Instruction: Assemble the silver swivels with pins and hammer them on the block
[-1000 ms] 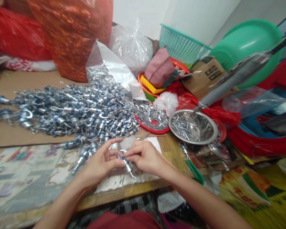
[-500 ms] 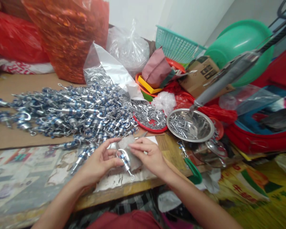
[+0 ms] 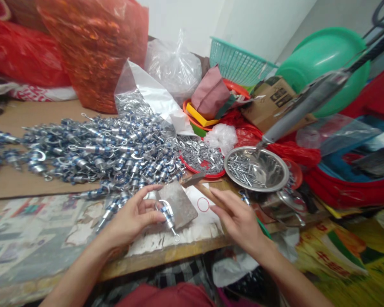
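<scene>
My left hand (image 3: 137,217) pinches a silver metal fitting (image 3: 168,217) with blue bands, a curved hook at its upper end and a small ring at its lower end. Under the fitting lies a flat grey block (image 3: 184,209), resting on a white sheet (image 3: 208,215) with a red circle printed on it. My right hand (image 3: 240,217) is closed around the wooden handle of a hammer (image 3: 213,196). The hammer's dark head is just beyond the block's far right corner. Beyond my left hand spreads a large pile of similar fittings (image 3: 105,149).
A red tray (image 3: 216,175) of small metal pieces and a steel bowl (image 3: 273,168) of metal pins stand at the back right. A grey metal bar (image 3: 294,115) slants down into the bowl. Bags (image 3: 96,55), a green basin (image 3: 326,68) and a basket (image 3: 237,59) line the back.
My right hand has moved right, away from the fitting, and now has the hammer by its handle. More of the block and white sheet shows. My left hand keeps its pinch.
</scene>
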The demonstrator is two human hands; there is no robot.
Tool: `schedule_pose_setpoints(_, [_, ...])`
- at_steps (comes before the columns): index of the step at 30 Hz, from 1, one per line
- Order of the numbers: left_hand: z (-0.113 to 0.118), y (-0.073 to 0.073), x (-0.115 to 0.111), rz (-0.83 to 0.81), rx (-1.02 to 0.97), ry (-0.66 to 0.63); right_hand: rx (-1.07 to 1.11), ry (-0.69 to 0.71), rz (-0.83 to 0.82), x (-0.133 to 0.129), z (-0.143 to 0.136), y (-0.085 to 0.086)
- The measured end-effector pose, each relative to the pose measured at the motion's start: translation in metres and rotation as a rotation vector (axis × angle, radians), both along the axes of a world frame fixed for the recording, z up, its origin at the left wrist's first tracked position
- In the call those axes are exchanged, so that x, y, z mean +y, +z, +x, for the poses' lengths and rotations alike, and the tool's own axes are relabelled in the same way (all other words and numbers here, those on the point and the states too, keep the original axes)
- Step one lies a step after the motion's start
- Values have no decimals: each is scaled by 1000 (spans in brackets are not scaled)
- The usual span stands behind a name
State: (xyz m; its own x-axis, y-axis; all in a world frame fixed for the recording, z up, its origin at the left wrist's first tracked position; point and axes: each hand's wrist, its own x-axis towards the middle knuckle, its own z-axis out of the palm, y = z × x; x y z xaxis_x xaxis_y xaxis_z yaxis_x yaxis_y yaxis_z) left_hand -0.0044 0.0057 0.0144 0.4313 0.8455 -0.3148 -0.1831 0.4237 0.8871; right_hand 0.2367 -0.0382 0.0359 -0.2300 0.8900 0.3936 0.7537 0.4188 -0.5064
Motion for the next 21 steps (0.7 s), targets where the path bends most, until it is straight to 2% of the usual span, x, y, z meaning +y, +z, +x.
schedule_pose_setpoints(2, [1,1,0,-11,-3,6,9,106,97,-12,-5,11])
schedule_pose_setpoints(5, [2,3,0,-6,1,22,-146,183,21,-24,-11,13])
schedule_pose_setpoints(7, [2,3,1,6,5,27,-243,181,-54,-26,-13,10])
schedule_pose_setpoints(11, [2,3,2,12,3,25,-170,127,12,-24,-20,8])
schedule_pose_setpoints(14, [6,4,2,11,11,26,-199,146,-85,-20,-25,8])
schedule_pose_setpoints(16, [6,5,1,11,20,21,-134,124,-119,-12,-24,5])
schedule_pose_setpoints(19, [-16,7,-7,83,145,100,23,-12,-102,7,-12,-6])
schedule_pose_setpoints(21, [-51,7,-17,215,390,256,32,-112,-170,21,1,-18])
